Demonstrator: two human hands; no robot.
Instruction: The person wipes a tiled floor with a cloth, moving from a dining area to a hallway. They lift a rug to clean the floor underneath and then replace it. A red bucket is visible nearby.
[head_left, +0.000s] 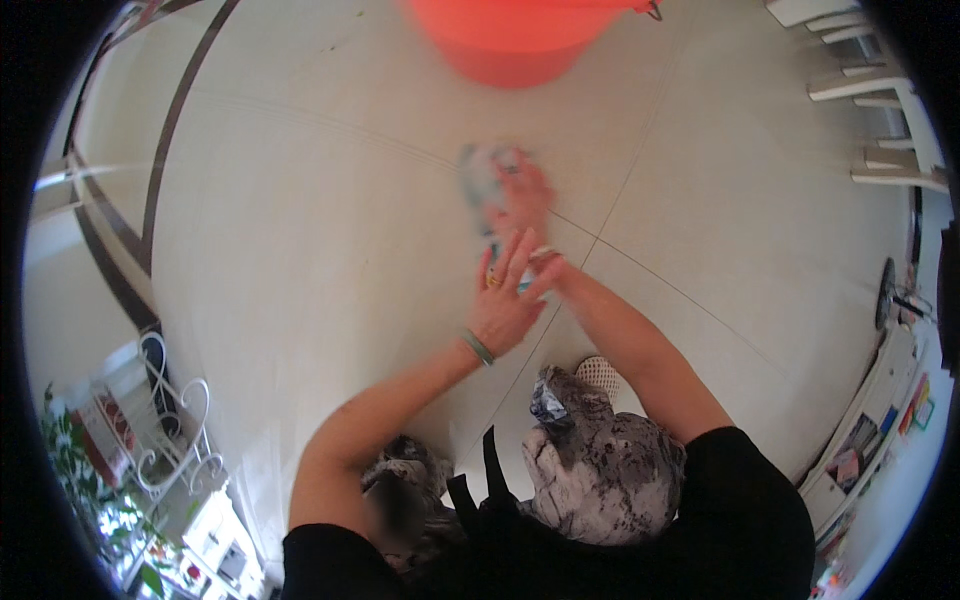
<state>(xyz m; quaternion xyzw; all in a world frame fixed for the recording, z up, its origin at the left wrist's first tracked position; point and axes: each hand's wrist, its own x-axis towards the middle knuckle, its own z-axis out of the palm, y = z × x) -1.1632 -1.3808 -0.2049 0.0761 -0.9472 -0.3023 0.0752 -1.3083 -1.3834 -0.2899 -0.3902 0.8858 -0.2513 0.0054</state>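
My right hand, blurred, is on a pale grey-white cloth against the tiled floor. The cloth bunches out to the left of the fingers, and the rest of it is hidden beneath the hand. A light band circles my right wrist. My left hand, wearing a yellow ring and a green bangle, lies with fingers spread over or just beside that wrist; whether they touch, I cannot tell. Small bluish patches show between the two hands, and it is unclear what they belong to.
A red plastic bucket stands on the floor ahead. White chair or stool legs are at the upper right. Along the right wall runs a low cabinet with a fan. A white scrolled metal stand and plants occupy the lower left.
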